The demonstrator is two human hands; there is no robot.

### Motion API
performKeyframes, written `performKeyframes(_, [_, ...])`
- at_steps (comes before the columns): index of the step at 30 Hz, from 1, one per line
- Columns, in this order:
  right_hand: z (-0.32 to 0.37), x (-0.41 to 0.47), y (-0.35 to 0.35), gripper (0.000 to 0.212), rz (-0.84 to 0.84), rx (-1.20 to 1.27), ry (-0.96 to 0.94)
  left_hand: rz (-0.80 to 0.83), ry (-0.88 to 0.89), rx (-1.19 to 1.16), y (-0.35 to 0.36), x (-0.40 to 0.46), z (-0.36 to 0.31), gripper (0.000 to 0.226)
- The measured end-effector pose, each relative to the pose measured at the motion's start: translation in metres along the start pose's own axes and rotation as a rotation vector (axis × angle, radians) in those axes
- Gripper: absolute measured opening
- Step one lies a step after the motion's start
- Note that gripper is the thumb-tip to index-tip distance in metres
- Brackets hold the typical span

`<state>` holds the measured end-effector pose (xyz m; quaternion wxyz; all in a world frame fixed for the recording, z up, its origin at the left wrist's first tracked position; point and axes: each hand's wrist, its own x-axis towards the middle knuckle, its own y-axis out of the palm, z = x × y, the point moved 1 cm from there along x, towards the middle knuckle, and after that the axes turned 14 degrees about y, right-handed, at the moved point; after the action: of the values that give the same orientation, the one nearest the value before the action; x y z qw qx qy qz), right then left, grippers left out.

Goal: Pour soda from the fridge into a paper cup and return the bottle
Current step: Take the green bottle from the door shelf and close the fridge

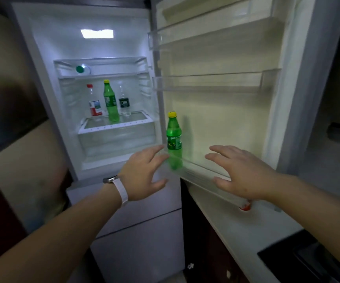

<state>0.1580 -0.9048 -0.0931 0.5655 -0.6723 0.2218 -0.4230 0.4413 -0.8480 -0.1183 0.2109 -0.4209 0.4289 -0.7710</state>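
Green soda bottle (pixel 174 139) in door shelf (pixel 205 172); both hands seemingly empty.

No wording could be read; labels on the door-shelf green bottle (pixel 174 139) and shelf bottles were too blurred.

You see the green soda bottle (pixel 174 137), yellow-capped, standing upright in the lowest door bin of the open fridge (pixel 111 48).
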Motion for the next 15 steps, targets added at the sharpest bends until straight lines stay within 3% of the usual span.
performKeyframes(10, [0.038, 0.088, 0.033, 0.059, -0.016, 0.011, 0.004, -0.029, -0.263, -0.262, 0.049, -0.018, 0.090, 0.068])
performKeyframes(15, [0.054, 0.132, 0.048, 0.059, -0.035, -0.031, 0.020, -0.061, -0.444, -0.694, 0.076, 0.007, 0.128, 0.070])
